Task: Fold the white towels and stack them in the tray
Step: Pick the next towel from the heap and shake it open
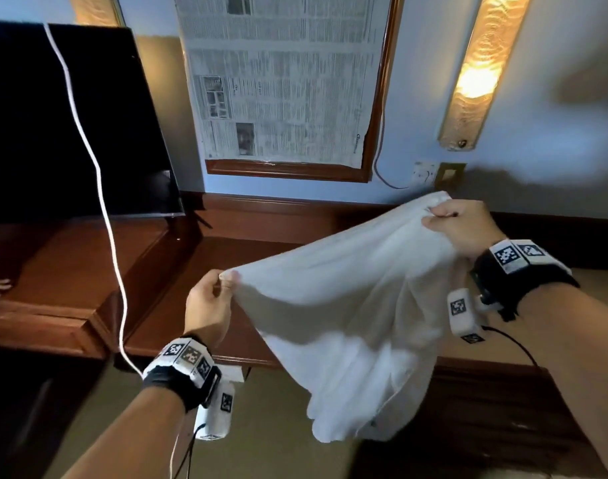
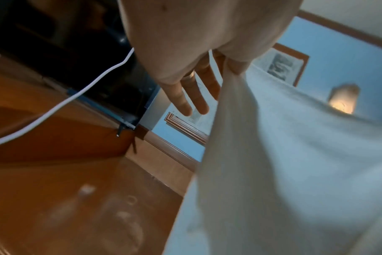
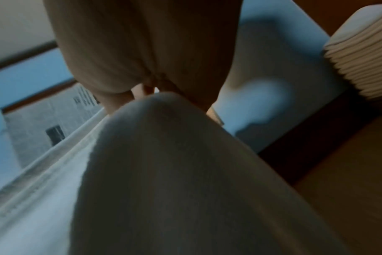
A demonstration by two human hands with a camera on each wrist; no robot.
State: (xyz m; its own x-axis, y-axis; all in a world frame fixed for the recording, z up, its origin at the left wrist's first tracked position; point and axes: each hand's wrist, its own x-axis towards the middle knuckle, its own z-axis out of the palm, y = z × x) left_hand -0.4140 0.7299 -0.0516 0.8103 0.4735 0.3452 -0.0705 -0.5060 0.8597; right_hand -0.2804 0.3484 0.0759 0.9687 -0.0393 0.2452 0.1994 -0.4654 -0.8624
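White towel [image 1: 344, 316] held aloft above the wooden desk [image 1: 226, 257], spread for folding; left hand [image 1: 209, 305] pinches one corner between thumb and forefinger, other fingers [image 2: 181, 96] straight; right hand [image 1: 464, 226] grips the opposite corner, raised higher, keeping the top edge taut; tray not visible.

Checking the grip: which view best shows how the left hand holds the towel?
Left wrist: the left hand pinches the towel, other fingers straight. Head shows the pinch from farther off. Right wrist shows only towel.

Television [image 1: 53, 126] on wooden counter [image 1: 226, 257]
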